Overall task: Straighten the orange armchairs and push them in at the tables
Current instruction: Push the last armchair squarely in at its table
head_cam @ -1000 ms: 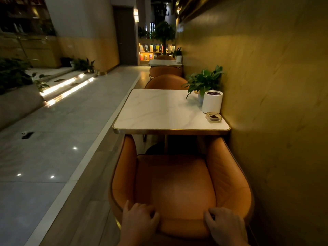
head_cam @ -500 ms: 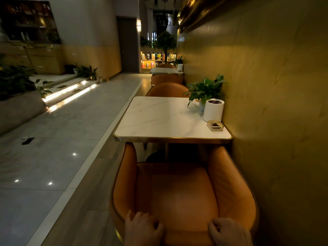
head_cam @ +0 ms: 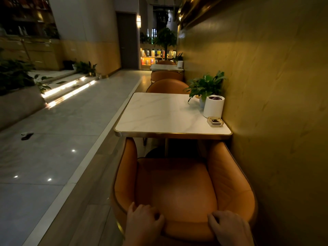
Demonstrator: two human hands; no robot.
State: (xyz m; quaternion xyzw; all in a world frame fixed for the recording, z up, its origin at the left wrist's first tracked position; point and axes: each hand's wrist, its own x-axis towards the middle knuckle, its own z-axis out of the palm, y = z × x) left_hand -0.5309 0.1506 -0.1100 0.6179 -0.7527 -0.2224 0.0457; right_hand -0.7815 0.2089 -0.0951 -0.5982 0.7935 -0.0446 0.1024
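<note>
The room is dimly lit. Warm yellow light is thrown down on the table [head_cam: 159, 112], so its white top is the brightest thing nearby. Bright strips are seen under the steps [head_cam: 71, 89], and small spots of light are mirrored in the shiny floor [head_cam: 53, 157]. A lamp [head_cam: 138, 21] is lit by the door [head_cam: 127, 41], and the far shelves [head_cam: 156, 57] are lit orange. The chair [head_cam: 177, 189] is left in shade — under the table it is nearly black. The left hand [head_cam: 143, 224] and right hand [head_cam: 229, 228] are dark and a bit blurred. Straight lines are bent near the edges — the view is stretched wide.
</note>
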